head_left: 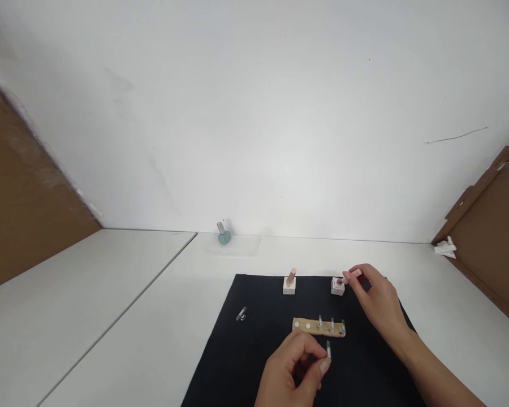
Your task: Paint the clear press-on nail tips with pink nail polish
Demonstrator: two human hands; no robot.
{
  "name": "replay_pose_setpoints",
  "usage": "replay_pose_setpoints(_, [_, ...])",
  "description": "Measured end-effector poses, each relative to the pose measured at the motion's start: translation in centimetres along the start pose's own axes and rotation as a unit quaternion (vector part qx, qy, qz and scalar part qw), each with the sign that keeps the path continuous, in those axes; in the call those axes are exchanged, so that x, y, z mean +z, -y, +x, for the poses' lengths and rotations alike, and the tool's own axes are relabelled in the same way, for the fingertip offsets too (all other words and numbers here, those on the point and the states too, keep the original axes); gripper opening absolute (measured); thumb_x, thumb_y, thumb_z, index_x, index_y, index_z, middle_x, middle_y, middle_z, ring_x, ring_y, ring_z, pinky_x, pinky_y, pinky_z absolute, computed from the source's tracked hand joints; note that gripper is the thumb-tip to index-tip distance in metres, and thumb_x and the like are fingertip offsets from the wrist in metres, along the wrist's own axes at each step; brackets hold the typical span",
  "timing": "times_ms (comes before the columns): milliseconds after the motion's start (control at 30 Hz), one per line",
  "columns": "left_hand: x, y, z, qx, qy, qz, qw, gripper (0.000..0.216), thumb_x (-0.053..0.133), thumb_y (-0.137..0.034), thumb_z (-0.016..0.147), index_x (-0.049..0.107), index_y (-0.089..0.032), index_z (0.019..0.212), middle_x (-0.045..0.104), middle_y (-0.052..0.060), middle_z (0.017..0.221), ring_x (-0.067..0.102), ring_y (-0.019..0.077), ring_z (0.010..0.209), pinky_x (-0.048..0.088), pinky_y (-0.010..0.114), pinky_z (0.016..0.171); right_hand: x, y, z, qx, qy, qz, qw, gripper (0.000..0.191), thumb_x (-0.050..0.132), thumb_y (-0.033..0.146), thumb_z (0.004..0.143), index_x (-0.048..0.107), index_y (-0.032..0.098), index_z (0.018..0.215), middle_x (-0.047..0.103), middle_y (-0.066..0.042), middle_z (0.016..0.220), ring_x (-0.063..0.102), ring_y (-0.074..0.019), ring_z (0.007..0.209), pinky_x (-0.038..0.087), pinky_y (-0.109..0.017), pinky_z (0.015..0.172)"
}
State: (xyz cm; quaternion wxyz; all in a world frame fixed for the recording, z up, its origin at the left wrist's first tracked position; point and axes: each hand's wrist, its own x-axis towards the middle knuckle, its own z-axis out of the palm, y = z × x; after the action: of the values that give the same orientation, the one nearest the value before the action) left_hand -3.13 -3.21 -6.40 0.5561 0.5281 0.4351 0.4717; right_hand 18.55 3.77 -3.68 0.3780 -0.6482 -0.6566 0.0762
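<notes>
My left hand [292, 367], at the bottom middle, pinches a small clear nail tip [328, 349] that points upward between thumb and fingers. My right hand [377, 297] grips the pink cap of a nail polish brush [356, 273]. The cap is tilted, and its brush end is at the mouth of an open polish bottle [337, 288]; whether the bristles are inside I cannot tell. Between the hands lies a tan strip [301, 330] with white dots on its left part and several clear nail tips [331, 323] upright on its right part.
A second pale polish bottle [289, 288] with a pink cap stands on the black mat [224, 356]. Another clear nail tip [241, 314] lies on the mat's left. Behind, a teal polish bottle [224, 238] is at a clear tray [248, 247]. Crumpled white tissue [445, 247] lies far right.
</notes>
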Motion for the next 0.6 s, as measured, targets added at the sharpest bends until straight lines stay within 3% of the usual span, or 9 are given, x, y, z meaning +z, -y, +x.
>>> replay_pose_setpoints(300, [0.0,0.3,0.1,-0.005,0.005,-0.002,1.000,0.010,0.076,-0.024,0.077,0.069,-0.021,0.071,0.061,-0.003,0.071,0.057,0.0122,0.054,0.045,0.023,0.054,0.3,0.4,1.0,0.001,0.008,-0.027,1.000,0.038,0.048,0.056,0.102,0.065,0.025,0.087,0.077,-0.005,0.085,0.071,-0.0234,0.075,0.051,-0.033,0.068])
replay_pose_setpoints(600, [0.0,0.6,0.1,-0.011,0.015,0.010,1.000,0.013,0.076,-0.028,0.076,0.068,-0.021,0.070,0.058,-0.003,0.070,0.055,0.0124,0.053,0.044,0.023,0.052,0.2,1.7,2.7,-0.012,0.081,-0.085,0.993,0.028,0.058,0.041,0.096,0.058,0.026,0.073,0.071,0.002,0.070,0.061,-0.0179,0.055,0.040,-0.028,0.056])
